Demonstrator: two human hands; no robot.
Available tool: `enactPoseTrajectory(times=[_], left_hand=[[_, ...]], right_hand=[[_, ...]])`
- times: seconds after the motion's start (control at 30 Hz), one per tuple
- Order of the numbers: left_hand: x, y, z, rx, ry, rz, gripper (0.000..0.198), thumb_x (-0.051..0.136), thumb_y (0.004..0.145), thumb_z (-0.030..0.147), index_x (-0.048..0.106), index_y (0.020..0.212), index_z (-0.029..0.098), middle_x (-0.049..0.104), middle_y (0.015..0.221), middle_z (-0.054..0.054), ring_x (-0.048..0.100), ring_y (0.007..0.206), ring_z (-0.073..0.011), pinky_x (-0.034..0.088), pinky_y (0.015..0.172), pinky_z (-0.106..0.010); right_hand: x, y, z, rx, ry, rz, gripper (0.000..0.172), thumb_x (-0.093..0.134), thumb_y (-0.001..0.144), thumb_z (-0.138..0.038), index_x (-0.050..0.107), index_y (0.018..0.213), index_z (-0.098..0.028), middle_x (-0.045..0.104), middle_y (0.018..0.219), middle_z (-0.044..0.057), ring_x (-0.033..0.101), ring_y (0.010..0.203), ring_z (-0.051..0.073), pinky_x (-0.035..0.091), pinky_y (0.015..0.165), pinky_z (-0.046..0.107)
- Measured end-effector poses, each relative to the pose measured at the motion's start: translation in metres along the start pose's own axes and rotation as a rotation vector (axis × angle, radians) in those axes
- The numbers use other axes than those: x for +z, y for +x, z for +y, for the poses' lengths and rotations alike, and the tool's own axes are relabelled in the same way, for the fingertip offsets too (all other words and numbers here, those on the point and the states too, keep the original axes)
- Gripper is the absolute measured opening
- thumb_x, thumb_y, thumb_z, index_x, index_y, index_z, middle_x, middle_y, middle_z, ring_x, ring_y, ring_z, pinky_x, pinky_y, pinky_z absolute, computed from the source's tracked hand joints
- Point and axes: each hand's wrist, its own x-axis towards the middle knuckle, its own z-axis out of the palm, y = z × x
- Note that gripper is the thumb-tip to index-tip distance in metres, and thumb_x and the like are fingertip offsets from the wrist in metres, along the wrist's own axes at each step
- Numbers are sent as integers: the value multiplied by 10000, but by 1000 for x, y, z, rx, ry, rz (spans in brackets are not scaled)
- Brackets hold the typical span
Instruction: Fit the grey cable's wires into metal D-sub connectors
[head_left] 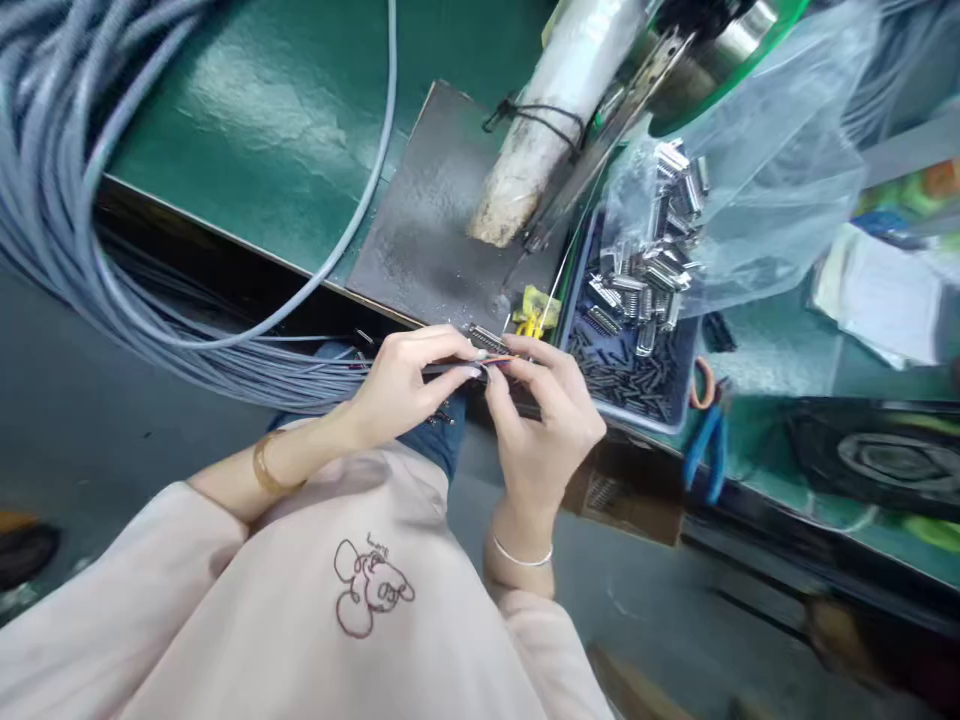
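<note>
Pale shirt (315, 610) near thin orange-red wires (498, 359)

The cables (45, 190) look smooth, plastic-coated — the tabletop (262, 130) glossy, the board (420, 220) matt, the connectors (660, 272) shiny metal.

Electronics workshop: coiled cables (37, 210), connectors (660, 270), pliers (699, 440).

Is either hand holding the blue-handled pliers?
No, the blue-handled pliers lie by the green bench's edge, while the left hand and right hand pinch thin wires.
</note>
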Motion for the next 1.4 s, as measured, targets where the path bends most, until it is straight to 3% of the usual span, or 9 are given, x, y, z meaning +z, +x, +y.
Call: enactPoseTrajectory(times=[0.17,0.27,0.37,0.5,0.63,0.83,1.0,1.07,1.4], left_hand=[[0,-1,2,147,147,-12,76,635,889,11,681,946,33,684,890,-82,635,815,-110,521,784,-205],[3,-4,5,167,148,37,59,639,885,7,662,936,26,672,883,-89,631,827,-110,533,779,-197],[6,-7,9,-47,-90,47,61,644,897,50,634,957,48,658,889,-73,669,789,-93,564,709,-158],[6,-7,13,-409,-598,-62,108,595,950,135,511,985,77,625,818,-32,689,676,-83,580,649,-154],[4,-3,14,-451,-744,-88,105,569,957,132,485,979,73,561,693,20,520,536,-9,454,498,-85],[6,8,19,-542,-779,41,135,697,831,90,572,868,54,588,701,4,506,559,6,470,532,-78],[0,16,18,-578,-733,120,124,651,817,111,529,804,92,558,605,24,379,414,4,323,378,-112],[-3,17,15,-591,-732,120,148,655,816,136,511,802,105,554,599,24,397,407,-7,315,370,-119],[3,24,9,-446,-558,150,138,635,840,139,510,790,106,535,612,27,494,440,-19,423,437,-96]], right_hand=[[3,-1,-2,117,135,10,100,674,844,-37,658,918,-103,702,1036,68,697,962,124,612,850,250],[5,-2,-3,205,286,9,139,672,824,-17,662,914,-122,693,1042,58,703,943,111,610,802,200],[8,-2,-4,262,440,32,157,672,828,-2,667,908,-137,687,1039,35,700,939,69,587,829,145],[13,-2,-1,341,631,45,154,679,833,-6,694,885,-151,697,1042,19,708,931,64,579,799,124],[17,-3,4,330,722,57,145,672,841,-4,677,864,-148,705,1045,21,688,987,51,567,856,129],[15,-5,-1,266,506,125,109,657,889,-37,642,921,-140,685,1069,39,681,1008,83,578,840,186],[9,-4,8,-26,100,313,160,592,923,-5,642,1019,-124,703,1043,76,678,1005,133,582,865,295],[7,-4,12,-92,92,274,170,572,920,12,613,1029,-111,706,1051,95,685,1013,134,575,866,272],[11,-1,8,-65,199,91,171,672,851,11,618,966,-103,705,1122,103,681,1077,129,588,933,268]])
